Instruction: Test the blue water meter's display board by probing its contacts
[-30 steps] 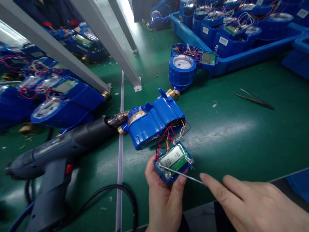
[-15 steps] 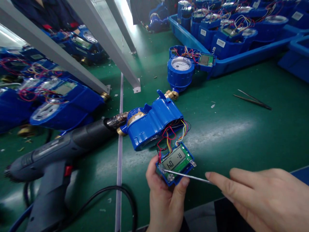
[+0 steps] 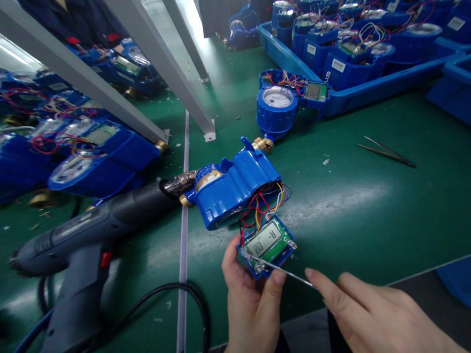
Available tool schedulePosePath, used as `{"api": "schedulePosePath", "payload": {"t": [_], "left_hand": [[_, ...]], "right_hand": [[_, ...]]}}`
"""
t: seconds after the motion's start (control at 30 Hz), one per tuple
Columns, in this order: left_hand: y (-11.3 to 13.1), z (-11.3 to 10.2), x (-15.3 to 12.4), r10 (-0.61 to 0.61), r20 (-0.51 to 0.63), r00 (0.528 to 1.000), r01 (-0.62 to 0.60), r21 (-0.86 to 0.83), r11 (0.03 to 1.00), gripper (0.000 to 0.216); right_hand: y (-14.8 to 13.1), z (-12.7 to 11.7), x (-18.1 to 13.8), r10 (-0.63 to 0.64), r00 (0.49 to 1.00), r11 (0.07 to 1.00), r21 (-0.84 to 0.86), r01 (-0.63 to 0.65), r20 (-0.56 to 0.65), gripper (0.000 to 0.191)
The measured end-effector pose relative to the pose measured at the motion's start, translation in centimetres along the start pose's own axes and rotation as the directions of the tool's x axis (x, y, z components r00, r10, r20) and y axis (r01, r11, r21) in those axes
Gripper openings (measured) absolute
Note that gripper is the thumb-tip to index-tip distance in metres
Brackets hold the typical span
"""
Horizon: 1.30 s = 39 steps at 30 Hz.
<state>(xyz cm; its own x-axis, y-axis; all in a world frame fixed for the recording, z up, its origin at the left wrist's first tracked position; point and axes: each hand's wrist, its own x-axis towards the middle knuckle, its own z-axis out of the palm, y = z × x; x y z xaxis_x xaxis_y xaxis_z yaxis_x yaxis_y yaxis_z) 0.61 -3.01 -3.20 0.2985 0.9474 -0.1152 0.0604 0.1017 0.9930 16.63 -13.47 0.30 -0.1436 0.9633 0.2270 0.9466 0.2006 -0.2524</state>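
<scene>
My left hand (image 3: pixel 250 304) is closed around the edges of a small circuit board with an LCD screen (image 3: pixel 274 250), set in a blue frame. Red, yellow, white and black wires (image 3: pixel 259 206) run from this board into a blue water meter (image 3: pixel 235 189) lying tipped on the green table. In my right hand (image 3: pixel 371 309) is a thin metal rod (image 3: pixel 294 276), pinched between the fingers. Its tip touches the board's lower left corner, near a glossy clear blob. How the rod's other end looks is hidden by the hand.
A hot air gun (image 3: pixel 106 235) lies at left, nozzle against the meter, its black cable near my left hand. Another wired meter (image 3: pixel 276 110) stands behind. Tweezers (image 3: pixel 388 154) lie at right. Blue trays (image 3: pixel 353 100) of meters, grey metal posts (image 3: pixel 176 83) and a person's dark clothing (image 3: pixel 77 22) are farther back.
The digits on the screen changed from 04 to 08. My right hand shifted slightly left and down, tilting the rod more steeply, with its tip still at the same corner.
</scene>
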Motion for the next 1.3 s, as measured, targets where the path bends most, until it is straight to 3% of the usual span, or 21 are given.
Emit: {"api": "schedulePosePath", "payload": {"t": [0.3,0.6,0.9,1.3], "left_hand": [[0.0,0.1,0.0,-0.037,0.041,0.998,0.044,-0.18,0.983,0.051],[0.1,0.2,0.2,-0.015,0.025,1.0,0.019,-0.196,0.98,0.05],[0.4,0.7,0.3,-0.015,0.029,0.999,0.021,-0.236,0.971,0.05],[0.7,0.8,0.3,0.001,0.003,1.0,-0.001,-0.214,0.977,0.051]], "right_hand": [[-1.0,1.4,0.1,0.01,0.999,1.0,-0.01,-0.011,-0.031,0.045],[-1.3,1.9,0.0,0.041,0.995,0.999,-0.022,-0.043,-0.087,0.045],[-1.3,2.5,-0.9,0.013,1.0,1.0,-0.017,-0.014,-0.015,0.047],[-1.3,2.6,-0.9,0.021,0.999,1.0,0.002,-0.021,-0.047,0.044]]}}
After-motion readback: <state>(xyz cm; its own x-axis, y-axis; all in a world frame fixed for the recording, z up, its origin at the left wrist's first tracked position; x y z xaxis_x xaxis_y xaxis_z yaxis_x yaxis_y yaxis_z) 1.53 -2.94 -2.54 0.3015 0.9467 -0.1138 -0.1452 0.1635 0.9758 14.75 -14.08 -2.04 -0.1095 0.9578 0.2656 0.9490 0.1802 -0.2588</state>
